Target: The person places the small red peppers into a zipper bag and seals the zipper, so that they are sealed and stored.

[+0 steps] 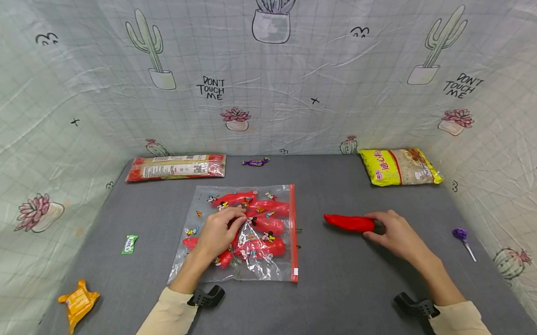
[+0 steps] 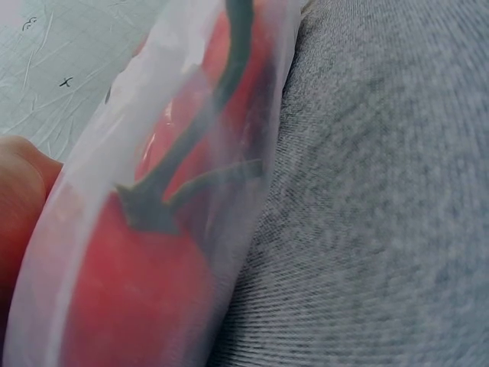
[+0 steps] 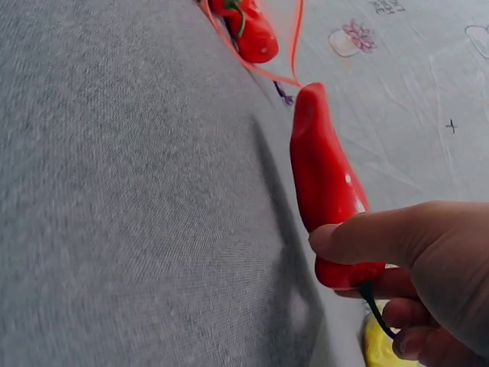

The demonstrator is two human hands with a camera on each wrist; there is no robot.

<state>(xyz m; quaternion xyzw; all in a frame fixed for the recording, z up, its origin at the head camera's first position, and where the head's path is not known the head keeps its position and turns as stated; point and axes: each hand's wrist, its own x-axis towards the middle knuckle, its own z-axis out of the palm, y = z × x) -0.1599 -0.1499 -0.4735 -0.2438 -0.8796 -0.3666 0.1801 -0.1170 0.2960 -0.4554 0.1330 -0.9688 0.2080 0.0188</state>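
A clear zip bag [image 1: 189, 265] with cartoon figures and a red zip edge [image 1: 291, 212] lies mid-table, holding several red peppers [image 1: 263, 247]. My left hand [image 1: 219, 231] pinches the bag's upper film between thumb and fingers. Green stems and red flesh show through the plastic in the left wrist view, with part of that hand at the left edge. To the right of the bag, my right hand [image 1: 392, 232] grips a red chili pepper [image 3: 325, 164] near its green stem [image 3: 374, 310], tip toward the bag. The zip edges stand apart in the right wrist view.
Behind the bag are a long noodle-like packet [image 1: 177, 168] and a purple candy [image 1: 256, 162]. A yellow food bag [image 1: 400, 166] lies back right, a purple lollipop [image 1: 460, 234] right. At left are a green candy [image 1: 129, 244] and an orange packet [image 1: 80, 302]. Patterned cloth [image 1: 284, 111] surrounds the table.
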